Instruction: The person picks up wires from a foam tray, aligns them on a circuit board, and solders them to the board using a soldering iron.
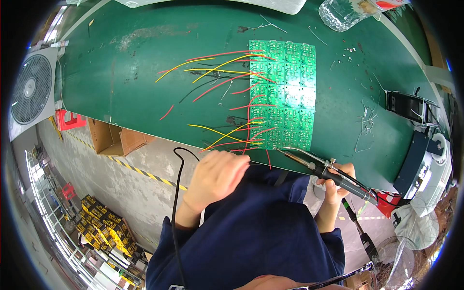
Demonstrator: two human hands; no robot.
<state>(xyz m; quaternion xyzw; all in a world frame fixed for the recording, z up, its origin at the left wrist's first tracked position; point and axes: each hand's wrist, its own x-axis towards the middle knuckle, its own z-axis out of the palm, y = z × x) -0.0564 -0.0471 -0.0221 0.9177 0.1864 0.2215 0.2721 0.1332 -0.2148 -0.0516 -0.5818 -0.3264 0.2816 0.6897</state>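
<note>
Red, yellow and black wires [217,72] are fanning left off the green circuit panel [285,94], blocking its left side. Bare green table [121,72] is lying open farther left. Black holder [408,106] is crowding the right edge.

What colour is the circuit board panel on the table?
Green, seen in the head view: circuit board panel.

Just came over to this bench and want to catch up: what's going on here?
A person is soldering wires onto a green circuit board panel lying on a green table. The right hand holds a soldering iron, its tip at the panel's near edge. The left hand pinches something thin by that edge, near the red and yellow wires fanning out leftward.
</note>
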